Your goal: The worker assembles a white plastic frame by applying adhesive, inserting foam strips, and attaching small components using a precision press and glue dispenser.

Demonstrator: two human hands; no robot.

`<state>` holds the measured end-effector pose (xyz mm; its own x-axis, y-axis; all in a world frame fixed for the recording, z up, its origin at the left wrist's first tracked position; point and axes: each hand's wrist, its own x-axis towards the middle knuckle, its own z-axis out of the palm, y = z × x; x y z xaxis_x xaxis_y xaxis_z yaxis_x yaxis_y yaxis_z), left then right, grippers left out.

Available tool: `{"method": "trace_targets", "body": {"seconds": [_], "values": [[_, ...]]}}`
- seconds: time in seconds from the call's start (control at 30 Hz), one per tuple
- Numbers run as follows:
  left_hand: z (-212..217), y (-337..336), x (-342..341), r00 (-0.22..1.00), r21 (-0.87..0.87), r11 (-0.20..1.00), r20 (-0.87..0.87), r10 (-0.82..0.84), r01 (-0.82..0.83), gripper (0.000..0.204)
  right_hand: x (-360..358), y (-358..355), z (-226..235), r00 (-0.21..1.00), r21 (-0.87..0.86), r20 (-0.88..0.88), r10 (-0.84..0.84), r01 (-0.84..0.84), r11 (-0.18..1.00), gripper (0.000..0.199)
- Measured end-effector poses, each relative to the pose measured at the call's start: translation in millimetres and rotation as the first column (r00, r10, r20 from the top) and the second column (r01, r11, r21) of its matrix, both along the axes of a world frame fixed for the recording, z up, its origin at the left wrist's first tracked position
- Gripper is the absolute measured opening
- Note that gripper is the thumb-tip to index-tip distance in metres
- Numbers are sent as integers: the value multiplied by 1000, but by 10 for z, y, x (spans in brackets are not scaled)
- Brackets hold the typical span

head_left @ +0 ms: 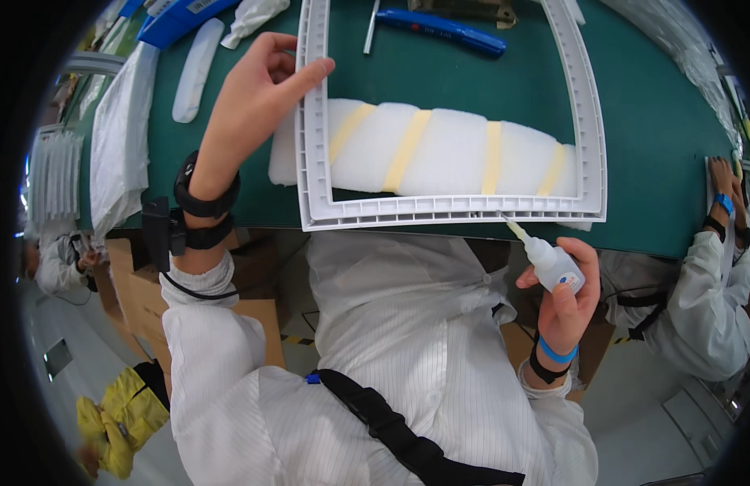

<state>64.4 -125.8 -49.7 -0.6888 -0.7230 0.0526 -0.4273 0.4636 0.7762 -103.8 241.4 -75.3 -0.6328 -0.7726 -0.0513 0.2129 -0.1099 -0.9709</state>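
Observation:
A white ribbed plastic frame [590, 146] rests on a white foam pad [452, 154] wrapped with yellow tape strips, at the near edge of the table. My left hand [262, 93] grips the frame's left side, thumb over the inner edge and fingers around the outside. In my right hand [568, 300] is a small white glue bottle [553, 266] with a narrow tip. It tilts up and to the left, its tip at the frame's near rail, right of the middle. Whether the tip touches the rail I cannot tell.
Inside the frame's far part lie a blue pen-shaped tool [444, 31] and a thin metal rod [372, 28]. A white oblong piece [198, 71] and a blue bin [181, 20] are at the far left. Cardboard boxes [144, 296] stand below the table. Another person's hands [723, 190] are at the right.

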Motion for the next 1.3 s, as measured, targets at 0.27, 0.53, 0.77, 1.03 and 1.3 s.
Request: {"method": "trace_targets", "body": {"seconds": [0.27,0.53,0.77,1.03,1.3], "values": [[219,22,-201,994,-219,976,99,42,-19,42,-240,37,-8,964,-149,50,-260,264,953,66],[353,33,-296,978,-363,931,173,116,-46,34,-743,-52,33,951,-319,84,-297,308,896,36],[581,-164,-255,958,-530,847,261,117,41,24,-933,-96,-112,935,-334,157,-319,354,874,36],[828,-496,-524,934,-455,846,332,-128,278,29,-919,-183,-61,888,-281,130,-441,460,842,45],[776,-668,-1164,860,-501,714,416,-297,489,27,-918,-114,-108,919,-343,156,-363,395,852,40]]}}
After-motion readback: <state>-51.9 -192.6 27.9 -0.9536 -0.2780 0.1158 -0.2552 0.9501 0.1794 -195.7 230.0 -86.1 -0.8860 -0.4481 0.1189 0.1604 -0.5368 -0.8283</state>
